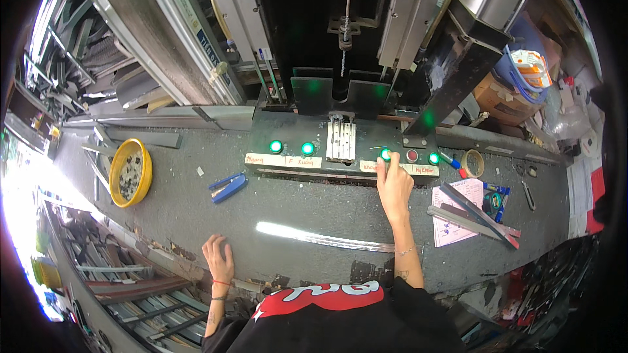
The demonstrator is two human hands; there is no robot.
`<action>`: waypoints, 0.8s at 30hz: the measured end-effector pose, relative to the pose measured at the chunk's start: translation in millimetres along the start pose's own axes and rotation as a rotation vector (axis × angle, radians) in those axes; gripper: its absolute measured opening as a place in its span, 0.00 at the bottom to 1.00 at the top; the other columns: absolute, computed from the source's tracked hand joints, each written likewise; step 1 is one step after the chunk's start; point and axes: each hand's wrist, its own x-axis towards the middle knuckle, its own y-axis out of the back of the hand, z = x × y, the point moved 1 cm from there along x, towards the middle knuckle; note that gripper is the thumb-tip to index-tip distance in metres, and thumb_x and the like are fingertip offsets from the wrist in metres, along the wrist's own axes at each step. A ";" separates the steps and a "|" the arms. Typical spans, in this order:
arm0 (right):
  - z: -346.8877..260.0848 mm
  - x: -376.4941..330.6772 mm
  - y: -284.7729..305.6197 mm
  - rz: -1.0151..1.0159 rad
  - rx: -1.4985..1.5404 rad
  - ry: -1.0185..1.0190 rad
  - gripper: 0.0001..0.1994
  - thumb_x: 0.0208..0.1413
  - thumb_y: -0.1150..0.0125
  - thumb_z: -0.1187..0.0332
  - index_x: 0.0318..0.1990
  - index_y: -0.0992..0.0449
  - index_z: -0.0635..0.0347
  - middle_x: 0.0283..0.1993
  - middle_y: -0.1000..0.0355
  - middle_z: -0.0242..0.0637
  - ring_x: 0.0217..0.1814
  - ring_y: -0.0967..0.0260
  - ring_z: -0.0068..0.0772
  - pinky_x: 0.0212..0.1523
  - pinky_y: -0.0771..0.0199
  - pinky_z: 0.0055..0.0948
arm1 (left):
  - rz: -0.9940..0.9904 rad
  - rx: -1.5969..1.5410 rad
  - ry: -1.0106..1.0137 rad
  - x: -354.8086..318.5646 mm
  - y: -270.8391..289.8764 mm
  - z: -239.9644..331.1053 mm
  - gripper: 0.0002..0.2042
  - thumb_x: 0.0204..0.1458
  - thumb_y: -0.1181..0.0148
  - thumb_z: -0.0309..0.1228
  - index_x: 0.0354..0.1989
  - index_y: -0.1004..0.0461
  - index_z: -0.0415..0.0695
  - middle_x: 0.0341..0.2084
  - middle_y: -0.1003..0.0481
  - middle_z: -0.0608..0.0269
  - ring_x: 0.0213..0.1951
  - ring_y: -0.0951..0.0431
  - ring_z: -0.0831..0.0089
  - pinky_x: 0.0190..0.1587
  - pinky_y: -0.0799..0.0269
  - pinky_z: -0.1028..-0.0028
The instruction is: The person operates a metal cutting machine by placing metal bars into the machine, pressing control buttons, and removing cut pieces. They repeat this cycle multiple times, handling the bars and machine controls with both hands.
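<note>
My right hand [395, 189] reaches forward to the control panel [288, 127], fingers stretched, with a fingertip on a lit green button [386, 155]. Beside that button sits a red one [412, 155], and more green buttons [277, 147] glow along the panel. My left hand [218, 260] rests on the near edge of the bench, fingers loosely apart and holding nothing. Between dark plates, silvery metal pieces [341, 140] lie side by side in the panel's middle. Above them hangs a drill bit [343, 63], apart from the pieces. A long shiny metal strip [320, 238] lies between my arms.
On the bench's left stand a yellow bowl [149, 173] of small bits and a blue stapler [229, 187]. Metal bars [479, 216] lie over a pink paper [451, 235] at right, near a tape roll [472, 163], markers and a tape measure [492, 199]. Tall metal posts flank the drill.
</note>
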 end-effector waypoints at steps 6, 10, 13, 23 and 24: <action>6.8 -1.4 -4.4 -0.002 0.062 -0.036 0.10 0.61 0.48 0.62 0.42 0.31 0.58 0.18 0.30 0.43 0.21 0.28 0.47 0.21 0.33 0.41 | 0.019 0.001 0.035 3.2 2.8 6.3 0.10 0.51 0.45 0.25 0.42 0.29 0.42 0.47 0.31 0.54 0.51 0.35 0.55 0.56 0.42 0.61; 8.9 -1.7 -3.5 0.011 0.098 -0.003 0.10 0.61 0.48 0.62 0.42 0.31 0.58 0.18 0.30 0.44 0.20 0.29 0.47 0.21 0.33 0.41 | 0.028 0.010 0.039 3.2 2.5 8.2 0.09 0.51 0.45 0.25 0.41 0.28 0.42 0.46 0.31 0.55 0.50 0.35 0.56 0.55 0.41 0.62; 9.2 -2.0 -3.3 -0.008 0.087 -0.015 0.10 0.61 0.48 0.62 0.42 0.31 0.58 0.17 0.30 0.44 0.20 0.29 0.47 0.21 0.33 0.41 | 0.020 0.008 0.048 3.2 2.9 8.0 0.09 0.51 0.45 0.25 0.41 0.28 0.42 0.46 0.31 0.55 0.50 0.34 0.56 0.54 0.41 0.62; 8.4 -1.9 -3.3 -0.004 0.084 -0.016 0.10 0.61 0.49 0.62 0.42 0.31 0.58 0.17 0.31 0.45 0.20 0.29 0.49 0.22 0.33 0.43 | 0.059 -0.013 0.049 4.1 3.3 10.2 0.08 0.50 0.45 0.25 0.39 0.28 0.43 0.45 0.30 0.56 0.49 0.34 0.57 0.54 0.40 0.62; 8.4 -2.1 -3.7 -0.004 0.098 -0.025 0.10 0.61 0.49 0.62 0.42 0.31 0.58 0.17 0.31 0.45 0.20 0.29 0.49 0.22 0.33 0.43 | 0.061 -0.012 0.047 4.0 3.4 10.4 0.08 0.50 0.45 0.25 0.39 0.28 0.43 0.45 0.30 0.57 0.49 0.34 0.57 0.54 0.40 0.62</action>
